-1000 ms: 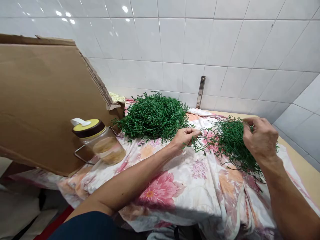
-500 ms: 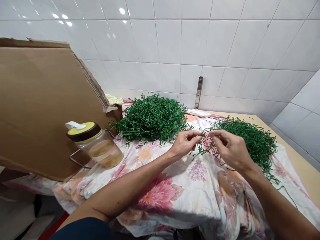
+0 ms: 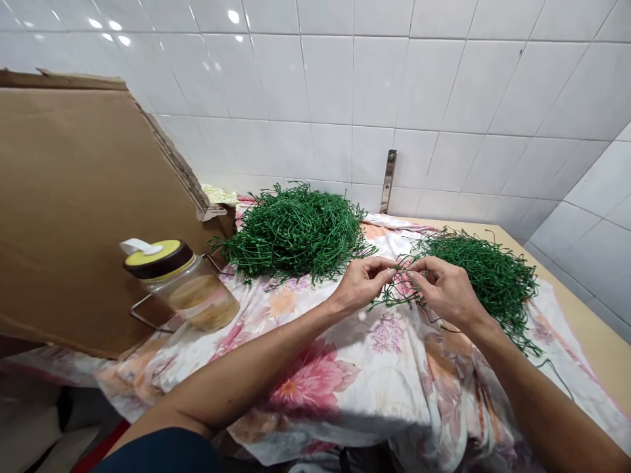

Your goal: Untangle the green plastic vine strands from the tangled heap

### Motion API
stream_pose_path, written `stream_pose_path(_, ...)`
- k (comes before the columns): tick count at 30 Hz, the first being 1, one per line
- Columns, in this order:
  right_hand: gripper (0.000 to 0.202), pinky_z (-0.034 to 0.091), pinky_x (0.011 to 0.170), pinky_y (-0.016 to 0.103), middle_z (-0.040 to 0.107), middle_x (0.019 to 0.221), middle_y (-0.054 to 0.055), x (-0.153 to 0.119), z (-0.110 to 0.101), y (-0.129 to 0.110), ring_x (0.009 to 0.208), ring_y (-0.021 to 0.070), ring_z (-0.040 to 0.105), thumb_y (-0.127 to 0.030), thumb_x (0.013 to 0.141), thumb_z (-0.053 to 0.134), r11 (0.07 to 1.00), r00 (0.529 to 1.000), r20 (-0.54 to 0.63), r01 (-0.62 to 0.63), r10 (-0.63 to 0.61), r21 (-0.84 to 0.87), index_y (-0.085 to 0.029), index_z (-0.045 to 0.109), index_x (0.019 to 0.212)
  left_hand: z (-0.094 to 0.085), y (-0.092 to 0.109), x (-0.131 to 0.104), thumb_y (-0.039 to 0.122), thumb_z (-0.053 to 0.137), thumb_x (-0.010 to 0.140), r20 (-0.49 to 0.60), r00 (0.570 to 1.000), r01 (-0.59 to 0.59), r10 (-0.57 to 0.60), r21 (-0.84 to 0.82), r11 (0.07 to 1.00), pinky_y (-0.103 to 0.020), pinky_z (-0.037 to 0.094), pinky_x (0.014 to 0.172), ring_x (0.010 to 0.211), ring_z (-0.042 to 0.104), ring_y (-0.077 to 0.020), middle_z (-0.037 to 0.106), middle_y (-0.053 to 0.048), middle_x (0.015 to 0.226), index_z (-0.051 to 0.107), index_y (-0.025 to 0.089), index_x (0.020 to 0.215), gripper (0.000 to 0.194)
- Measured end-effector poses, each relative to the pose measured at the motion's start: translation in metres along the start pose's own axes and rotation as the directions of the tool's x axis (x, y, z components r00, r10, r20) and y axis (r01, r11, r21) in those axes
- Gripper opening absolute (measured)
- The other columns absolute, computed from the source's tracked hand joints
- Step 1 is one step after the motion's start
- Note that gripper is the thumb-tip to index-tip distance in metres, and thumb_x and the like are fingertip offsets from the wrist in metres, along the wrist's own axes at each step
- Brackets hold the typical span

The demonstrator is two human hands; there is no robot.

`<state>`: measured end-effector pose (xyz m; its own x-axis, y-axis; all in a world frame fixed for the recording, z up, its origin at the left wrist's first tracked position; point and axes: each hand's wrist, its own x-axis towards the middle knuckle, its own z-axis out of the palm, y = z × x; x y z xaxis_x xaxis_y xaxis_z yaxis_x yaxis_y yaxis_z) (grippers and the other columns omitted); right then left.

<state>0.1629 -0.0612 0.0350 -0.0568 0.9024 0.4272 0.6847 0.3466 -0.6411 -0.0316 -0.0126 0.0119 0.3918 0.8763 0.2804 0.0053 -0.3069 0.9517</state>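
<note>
Thin green stems point(image 3: 394, 299) hang and spread between my two hands, over the flowered cloth point(image 3: 389, 374). My left hand point(image 3: 363, 282) pinches some of them between thumb and fingertips. Close on its right, my right hand point(image 3: 444, 289) has thumb and forefinger pressed together at the same strands. The fingertips are a short gap apart. A large tangled pile of green stems point(image 3: 300, 230) lies behind and left of my left hand. Behind and right of my right hand is a second, flatter pile point(image 3: 486, 276).
A jar with a yellow and brown lid point(image 3: 197, 295) stands at the left, before a large cardboard sheet point(image 3: 83, 210). A metal strip point(image 3: 389, 180) is on the tiled wall point(image 3: 325, 79) behind. A bare wooden table edge point(image 3: 586, 348) shows at the right.
My right hand has moved in closer to my left, and its thumb and forefinger have closed at the stems. My left hand keeps its pinch. The whole view has shifted slightly.
</note>
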Motion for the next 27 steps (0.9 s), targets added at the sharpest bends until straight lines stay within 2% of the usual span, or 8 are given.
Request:
stream_pose_path(3, 0.023, 0.043, 0.061, 0.031, 0.072, 0.078, 0.003, 0.0, -0.001, -0.001, 0.06, 0.0155, 0.055, -0.041, 0.091, 0.064, 0.998, 0.999, 0.024, -0.035, 0.034, 0.051, -0.02, 0.072, 0.089, -0.001, -0.002, 0.0, 0.034, 0.066, 0.087, 0.0, 0.998, -0.065, 0.065, 0.071, 0.995, -0.023, 0.044, 0.063, 0.068, 0.058, -0.0116, 0.072, -0.007, 0.084, 0.077, 0.01, 0.098, 0.028)
stream_pose_path(6, 0.027, 0.045, 0.065, 0.031, 0.073, 0.082, 0.005, 0.0, 0.001, 0.0, 0.069, 0.018, 0.061, -0.044, 0.091, 0.064, 0.984, 0.994, 0.086, -0.077, 0.064, 0.163, -0.019, 0.073, 0.093, -0.001, -0.003, -0.001, 0.034, 0.065, 0.089, 0.005, 0.995, -0.096, 0.096, 0.131, 0.987, -0.024, 0.046, 0.068, 0.074, 0.062, -0.014, 0.074, -0.008, 0.088, 0.077, 0.011, 0.098, 0.027)
stream_pose_path(10, 0.032, 0.048, 0.07, 0.032, 0.074, 0.086, 0.007, 0.0, 0.006, 0.001, 0.076, 0.0197, 0.063, -0.049, 0.09, 0.066, 0.953, 0.983, 0.163, -0.131, 0.088, 0.272, -0.018, 0.075, 0.09, 0.0, -0.001, -0.004, 0.037, 0.066, 0.089, -0.009, 0.993, -0.113, 0.116, 0.172, 0.979, -0.024, 0.045, 0.066, 0.072, 0.061, -0.0139, 0.073, -0.007, 0.086, 0.075, 0.012, 0.094, 0.027)
stream_pose_path(16, 0.037, 0.046, 0.062, 0.029, 0.07, 0.08, 0.006, 0.001, 0.016, 0.001, 0.069, 0.0172, 0.059, -0.052, 0.08, 0.075, 0.877, 0.972, 0.152, -0.229, 0.18, 0.422, -0.016, 0.072, 0.087, 0.001, 0.009, -0.009, 0.03, 0.064, 0.091, -0.037, 0.968, -0.225, 0.249, 0.318, 0.921, -0.024, 0.042, 0.068, 0.072, 0.057, -0.013, 0.069, -0.005, 0.081, 0.072, 0.014, 0.086, 0.019)
stream_pose_path(18, 0.036, 0.045, 0.061, 0.029, 0.071, 0.082, 0.006, 0.001, 0.019, 0.003, 0.069, 0.0172, 0.059, -0.051, 0.08, 0.074, 0.88, 0.975, 0.125, -0.22, 0.184, 0.42, -0.016, 0.073, 0.088, 0.001, 0.009, -0.009, 0.028, 0.063, 0.091, -0.034, 0.967, -0.229, 0.253, 0.325, 0.917, -0.024, 0.041, 0.067, 0.071, 0.056, -0.0127, 0.067, -0.003, 0.079, 0.07, 0.014, 0.083, 0.018)
stream_pose_path(21, 0.034, 0.043, 0.06, 0.028, 0.07, 0.082, 0.005, 0.0, 0.024, 0.007, 0.068, 0.0165, 0.057, -0.049, 0.084, 0.071, 0.907, 0.984, 0.093, -0.177, 0.153, 0.382, -0.017, 0.072, 0.091, 0.002, 0.007, -0.009, 0.028, 0.062, 0.09, -0.043, 0.98, -0.175, 0.194, 0.27, 0.947, -0.024, 0.039, 0.064, 0.069, 0.052, -0.0121, 0.063, -0.001, 0.075, 0.067, 0.014, 0.08, 0.018)
stream_pose_path(25, 0.023, 0.042, 0.06, 0.028, 0.068, 0.078, 0.003, -0.002, 0.025, 0.008, 0.065, 0.0156, 0.056, -0.041, 0.086, 0.066, 0.974, 0.996, 0.002, -0.087, 0.089, 0.208, -0.018, 0.069, 0.09, 0.005, 0.005, -0.008, 0.03, 0.063, 0.09, -0.044, 0.993, -0.098, 0.109, 0.212, 0.972, -0.024, 0.039, 0.063, 0.067, 0.052, -0.0115, 0.064, 0.0, 0.075, 0.067, 0.014, 0.081, 0.02)
stream_pose_path(27, 0.017, 0.042, 0.062, 0.028, 0.067, 0.076, 0.002, -0.003, 0.024, 0.006, 0.065, 0.0152, 0.055, -0.035, 0.085, 0.065, 0.993, 0.998, -0.022, -0.052, 0.054, 0.108, -0.019, 0.068, 0.087, 0.005, 0.005, -0.009, 0.033, 0.065, 0.09, -0.041, 0.993, -0.095, 0.107, 0.237, 0.967, -0.024, 0.039, 0.063, 0.066, 0.052, -0.0113, 0.065, -0.001, 0.077, 0.069, 0.014, 0.083, 0.02)
